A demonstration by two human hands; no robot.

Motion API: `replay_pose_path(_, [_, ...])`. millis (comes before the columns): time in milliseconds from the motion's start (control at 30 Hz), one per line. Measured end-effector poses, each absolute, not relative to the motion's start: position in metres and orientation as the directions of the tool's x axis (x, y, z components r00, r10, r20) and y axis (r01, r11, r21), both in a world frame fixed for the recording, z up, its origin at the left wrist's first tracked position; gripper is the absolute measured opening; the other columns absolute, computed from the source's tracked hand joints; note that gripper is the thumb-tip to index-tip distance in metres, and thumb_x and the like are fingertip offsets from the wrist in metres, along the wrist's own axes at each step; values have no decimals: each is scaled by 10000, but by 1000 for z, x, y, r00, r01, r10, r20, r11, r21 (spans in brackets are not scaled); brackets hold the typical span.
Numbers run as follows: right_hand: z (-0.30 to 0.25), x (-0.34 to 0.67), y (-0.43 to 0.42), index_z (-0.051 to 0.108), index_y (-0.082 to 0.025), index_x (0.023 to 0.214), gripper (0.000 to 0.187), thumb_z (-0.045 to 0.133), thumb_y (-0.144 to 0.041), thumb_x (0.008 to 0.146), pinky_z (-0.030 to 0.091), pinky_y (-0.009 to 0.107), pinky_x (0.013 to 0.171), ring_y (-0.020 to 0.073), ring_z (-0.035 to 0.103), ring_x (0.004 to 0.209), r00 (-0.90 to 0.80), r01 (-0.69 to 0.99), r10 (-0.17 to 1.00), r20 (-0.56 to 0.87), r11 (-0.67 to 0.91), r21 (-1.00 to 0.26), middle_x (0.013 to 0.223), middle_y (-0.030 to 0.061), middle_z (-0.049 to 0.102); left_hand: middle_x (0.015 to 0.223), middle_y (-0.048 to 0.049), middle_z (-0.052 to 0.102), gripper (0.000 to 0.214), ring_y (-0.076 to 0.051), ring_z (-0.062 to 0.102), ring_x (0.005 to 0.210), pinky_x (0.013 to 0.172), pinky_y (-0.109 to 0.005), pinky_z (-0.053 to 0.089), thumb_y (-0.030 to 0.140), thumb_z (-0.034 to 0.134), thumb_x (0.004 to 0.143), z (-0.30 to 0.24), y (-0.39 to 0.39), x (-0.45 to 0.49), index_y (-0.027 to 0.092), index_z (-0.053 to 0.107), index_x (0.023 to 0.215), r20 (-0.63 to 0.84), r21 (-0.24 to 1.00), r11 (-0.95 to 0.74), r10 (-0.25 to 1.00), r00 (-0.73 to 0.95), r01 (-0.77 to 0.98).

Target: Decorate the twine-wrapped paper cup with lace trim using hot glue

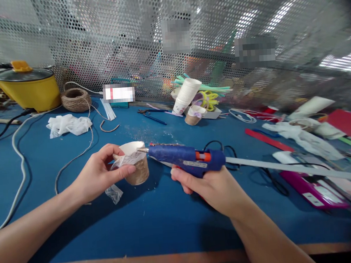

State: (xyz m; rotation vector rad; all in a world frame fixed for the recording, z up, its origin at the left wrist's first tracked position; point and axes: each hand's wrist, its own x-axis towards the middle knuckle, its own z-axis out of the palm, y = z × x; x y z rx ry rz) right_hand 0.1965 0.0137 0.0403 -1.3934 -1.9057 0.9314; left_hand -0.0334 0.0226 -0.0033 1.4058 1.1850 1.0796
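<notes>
My left hand is closed on a small paper cup whose outside is wrapped in brown twine. White lace or thin plastic lies bunched along its rim, under my fingers. My right hand grips the handle of a blue glue gun, with a long white glue stick running out of its back. The metal nozzle points left and is at the cup's rim; whether it touches cannot be made out. Part of the white material hangs below the cup.
Behind stand a stack of paper cups and a twine-wrapped cup with a bow. Blue pliers lie nearby. To the left are a yellow pot, a twine roll and a white cord. A purple box lies right.
</notes>
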Motion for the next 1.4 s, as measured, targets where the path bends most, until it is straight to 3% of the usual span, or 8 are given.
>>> replay_pose_path(367, [33, 199, 13, 601, -172, 709, 271, 591, -435, 774, 474, 195, 419, 101, 534, 418, -249, 530, 959, 131, 249, -811, 480, -25, 529, 724, 11, 595, 362, -113, 500, 659, 598, -226, 397, 389, 739, 621, 4, 22, -34, 151, 539, 807, -94, 994, 85, 983, 159, 63])
replay_pose_path(633, [38, 198, 16, 581, -164, 672, 282, 563, -421, 787, 477, 205, 440, 103, 526, 434, -256, 535, 959, 121, 245, -809, 468, -21, 511, 716, 3, 602, 337, -122, 513, 658, 599, -235, 418, 346, 754, 597, 6, 21, -34, 152, 547, 779, -98, 995, 93, 984, 151, 45])
replay_pose_path(900, [38, 201, 17, 580, -166, 681, 287, 555, -419, 813, 462, 208, 432, 97, 504, 431, -278, 539, 953, 116, 255, -803, 484, -21, 511, 693, 16, 579, 297, -116, 505, 623, 564, -223, 417, 345, 732, 621, 5, 22, -33, 167, 525, 737, -6, 995, -8, 989, 147, 96])
replay_pose_path(1033, [40, 203, 17, 577, -174, 672, 267, 562, -397, 817, 451, 204, 425, 99, 504, 433, -309, 552, 946, 97, 261, -792, 471, -23, 510, 783, -4, 567, 275, -111, 500, 627, 546, -225, 420, 343, 713, 650, -1, 23, -35, 172, 521, 747, 96, 977, -120, 986, 139, 177])
replay_pose_path(1167, [42, 204, 17, 584, -175, 680, 253, 584, -405, 787, 467, 211, 430, 106, 519, 432, -267, 577, 961, 77, 224, -786, 484, -20, 531, 950, -26, 523, 219, -128, 531, 784, 660, -235, 478, 310, 707, 680, -5, 25, -38, 177, 552, 758, 255, 913, -277, 961, 112, 300])
replay_pose_path(1400, [44, 204, 17, 571, -184, 622, 277, 593, -422, 763, 485, 216, 430, 116, 540, 416, -264, 602, 964, 44, 200, -773, 462, -17, 533, 993, -28, 473, 194, -147, 554, 854, 755, -290, 531, 307, 690, 704, -6, 24, -42, 183, 562, 782, 336, 854, -354, 935, 114, 381])
